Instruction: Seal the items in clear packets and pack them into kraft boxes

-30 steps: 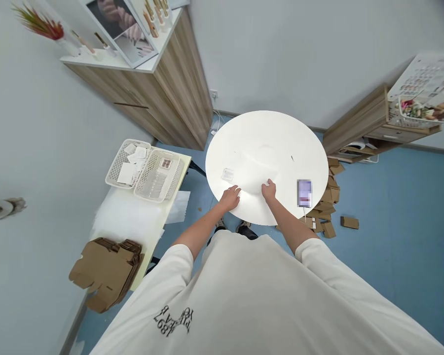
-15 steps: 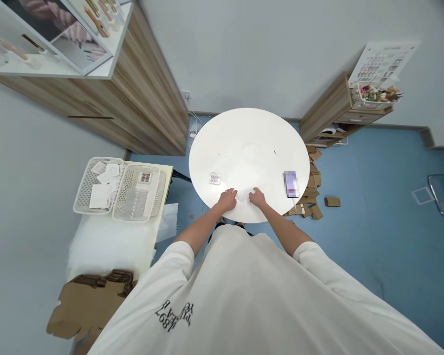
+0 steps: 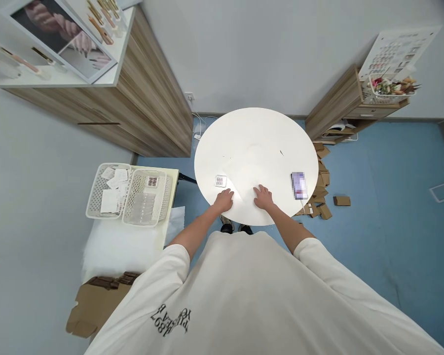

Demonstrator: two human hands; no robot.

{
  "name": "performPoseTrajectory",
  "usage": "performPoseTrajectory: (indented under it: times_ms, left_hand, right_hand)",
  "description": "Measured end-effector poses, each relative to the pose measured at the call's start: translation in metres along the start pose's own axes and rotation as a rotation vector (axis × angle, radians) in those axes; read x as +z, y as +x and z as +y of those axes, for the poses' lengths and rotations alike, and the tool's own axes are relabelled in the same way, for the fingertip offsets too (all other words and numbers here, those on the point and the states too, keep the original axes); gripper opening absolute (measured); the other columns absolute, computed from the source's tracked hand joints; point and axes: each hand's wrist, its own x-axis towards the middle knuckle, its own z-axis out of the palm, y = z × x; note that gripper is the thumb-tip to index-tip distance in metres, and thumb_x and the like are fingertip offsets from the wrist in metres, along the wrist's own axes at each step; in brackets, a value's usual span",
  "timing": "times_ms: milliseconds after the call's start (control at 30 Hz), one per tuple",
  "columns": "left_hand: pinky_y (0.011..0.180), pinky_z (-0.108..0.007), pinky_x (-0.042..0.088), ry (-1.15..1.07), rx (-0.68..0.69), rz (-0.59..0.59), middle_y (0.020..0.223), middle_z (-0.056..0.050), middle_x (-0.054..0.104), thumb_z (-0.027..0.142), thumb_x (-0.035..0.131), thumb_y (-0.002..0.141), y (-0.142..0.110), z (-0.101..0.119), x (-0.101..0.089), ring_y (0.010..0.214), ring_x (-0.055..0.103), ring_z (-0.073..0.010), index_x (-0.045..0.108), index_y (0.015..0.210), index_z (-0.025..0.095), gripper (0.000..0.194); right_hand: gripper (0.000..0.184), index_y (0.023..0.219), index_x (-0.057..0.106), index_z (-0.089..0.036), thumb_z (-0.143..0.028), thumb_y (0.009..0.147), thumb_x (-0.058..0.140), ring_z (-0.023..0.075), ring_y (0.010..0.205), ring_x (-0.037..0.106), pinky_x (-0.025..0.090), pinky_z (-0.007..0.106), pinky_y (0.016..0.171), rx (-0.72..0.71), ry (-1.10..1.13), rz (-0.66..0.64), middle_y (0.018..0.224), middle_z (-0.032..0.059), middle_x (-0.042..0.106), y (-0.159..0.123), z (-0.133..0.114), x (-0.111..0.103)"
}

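Observation:
A thin, whitish sheet (image 3: 245,193) lies on the round white table (image 3: 251,128); its outline is faint against the tabletop. My left hand (image 3: 224,200) rests at the sheet's left side, near the table's front edge, with the fingers stretched out and lying down. On the other side, my right hand (image 3: 263,197) presses on the surface, fingers spread. Just beyond the left hand sits a small clear case (image 3: 220,181) with several small pinkish pieces in it. A phone (image 3: 299,185) with a blurred screen and a cable lies to the right.
At the left, a side table holds a basket of white cards (image 3: 111,199), a basket of clear packs (image 3: 142,204) and a stack of translucent sheets (image 3: 120,246). Flattened cardboard (image 3: 96,305) lies nearer me. Small brown boxes (image 3: 321,187) cover the floor at right. Cabinets (image 3: 159,93) flank the wall.
My hands have moved slightly apart, and the right hand's fingers have spread from a curled, pinching pose. The left hand's fingers now lie flatter. The whole view has shifted slightly.

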Motion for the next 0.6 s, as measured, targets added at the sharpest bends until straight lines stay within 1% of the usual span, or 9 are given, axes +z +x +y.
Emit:
performPoseTrajectory:
  times_ms: [100,200,300,433,500,600]
  left_hand:
    - [0.111,-0.05,0.038,0.003,-0.008,0.034,0.16,-0.017,0.035,0.022,0.046,0.094,0.003,-0.008,-0.008,0.143,0.04,-0.0343,0.045,0.144,0.019,0.05]
    - [0.111,-0.05,0.038,0.01,-0.035,0.091,0.159,-0.018,0.034,0.02,0.046,0.093,0.008,-0.017,-0.017,0.143,0.039,-0.0355,0.047,0.142,0.017,0.049]
    - [0.11,-0.052,0.039,0.015,-0.065,0.143,0.156,-0.019,0.038,0.017,0.047,0.09,0.015,-0.028,-0.026,0.141,0.04,-0.0364,0.048,0.139,0.017,0.049]
    - [0.109,-0.05,0.039,0.038,-0.087,0.17,0.154,-0.017,0.042,0.013,0.048,0.087,0.022,-0.045,-0.037,0.14,0.041,-0.0337,0.05,0.135,0.018,0.048]
    - [0.111,-0.05,0.037,0.055,-0.072,0.182,0.155,-0.017,0.04,0.009,0.047,0.085,0.025,-0.053,-0.04,0.142,0.038,-0.0326,0.052,0.131,0.018,0.047]
    - [0.113,-0.05,0.033,0.066,-0.011,0.182,0.156,-0.018,0.039,0.005,0.046,0.083,0.03,-0.064,-0.042,0.145,0.034,-0.0321,0.053,0.128,0.017,0.047]
  right_hand:
    - [0.068,0.153,0.038,-0.023,-0.03,0.088,0.055,0.0373,0.146,0.026,0.028,0.053,0.114,0.057,-0.02,0.001,0.164,0.0154,0.025,-0.004,-0.009,0.002]
    - [0.067,0.153,0.038,-0.02,-0.03,0.088,0.054,0.0385,0.142,0.031,0.031,0.053,0.112,0.092,-0.031,-0.018,0.161,0.0184,0.026,-0.001,-0.019,0.001]
    - [0.065,0.152,0.039,-0.022,-0.03,0.089,0.054,0.0381,0.139,0.034,0.033,0.053,0.11,0.117,-0.016,-0.031,0.16,0.0179,0.028,0.004,-0.027,-0.001]
    - [0.062,0.151,0.04,-0.022,-0.029,0.091,0.05,0.0364,0.136,0.039,0.035,0.051,0.109,0.146,0.017,-0.019,0.158,0.0173,0.03,0.007,-0.036,-0.002]
    - [0.06,0.151,0.04,-0.021,-0.028,0.092,0.048,0.0354,0.136,0.039,0.037,0.049,0.109,0.15,0.032,0.016,0.159,0.017,0.03,0.004,-0.037,-0.002]
    - [0.057,0.15,0.043,-0.02,-0.027,0.093,0.046,0.0354,0.137,0.039,0.037,0.049,0.109,0.171,0.033,0.045,0.16,0.0163,0.03,-0.005,-0.037,-0.003]
